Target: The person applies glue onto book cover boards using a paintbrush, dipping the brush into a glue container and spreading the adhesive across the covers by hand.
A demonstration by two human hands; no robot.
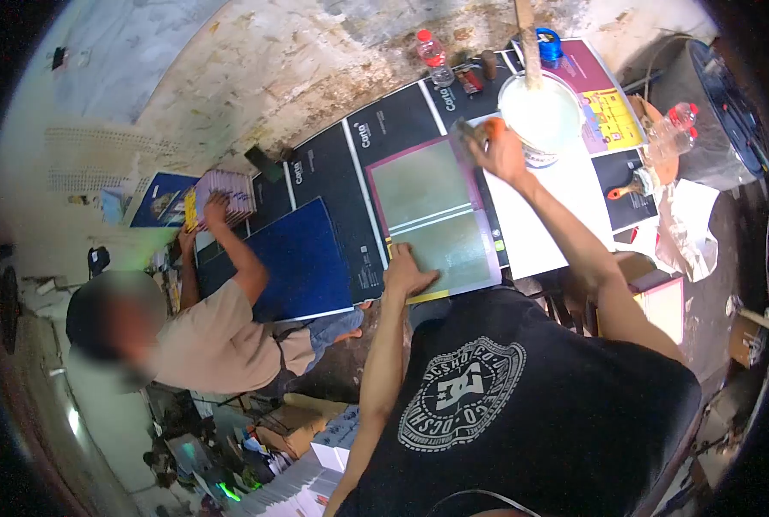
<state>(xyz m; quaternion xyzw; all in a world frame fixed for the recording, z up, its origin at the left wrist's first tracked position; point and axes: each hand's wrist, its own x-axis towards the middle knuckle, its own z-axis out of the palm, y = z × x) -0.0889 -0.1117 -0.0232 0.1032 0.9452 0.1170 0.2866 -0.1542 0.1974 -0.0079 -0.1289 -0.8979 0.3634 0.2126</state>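
Observation:
In front of me lies a purple-edged cover sheet [440, 247] with two greyish-green panels and white strips between them; its surface looks wet and glossy. My left hand [408, 271] rests on its near left edge, thumb and fingers apart. My right hand [503, 153] is closed around a brush [491, 129] with an orange handle, at the sheet's far right corner. The brush's bristles are partly hidden and blurred. Close beside that hand stands a white bucket [526, 155] of whitish liquid, a wooden stick [528, 52] standing in it.
White paper [544, 220] lies right of the sheet. A second brush [630, 187] is farther right, near plastic bottles [673, 121]. At left, a dark blue board [302, 263] lies before a co-worker [221, 336], whose hands touch a stack of purple-yellow books [225, 194]. Another bottle [434, 59] stands behind.

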